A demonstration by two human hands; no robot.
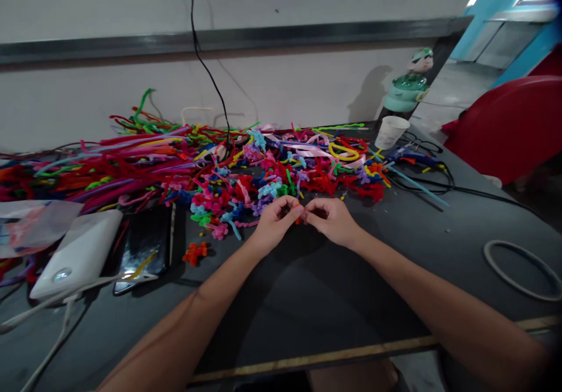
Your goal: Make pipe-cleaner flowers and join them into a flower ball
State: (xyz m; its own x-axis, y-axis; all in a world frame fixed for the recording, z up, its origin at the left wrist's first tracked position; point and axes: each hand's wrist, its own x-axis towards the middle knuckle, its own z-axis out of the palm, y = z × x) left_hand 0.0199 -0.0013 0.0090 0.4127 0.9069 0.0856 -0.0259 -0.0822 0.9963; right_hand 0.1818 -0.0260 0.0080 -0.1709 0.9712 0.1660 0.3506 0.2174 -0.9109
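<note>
Left hand (276,219) and right hand (332,221): curling, fingertips meeting | both pinching small orange fuzzy pipe-cleaner piece (298,220) | forearms (206,307) converging over dark-grey bench (302,298)

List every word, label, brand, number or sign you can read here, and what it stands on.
None can be read.
Plastic bag: coloured patches, too blurred to read.
Paper cup: faint marks, too small to read.
White device: round shiny spot, no legible letters.
</note>
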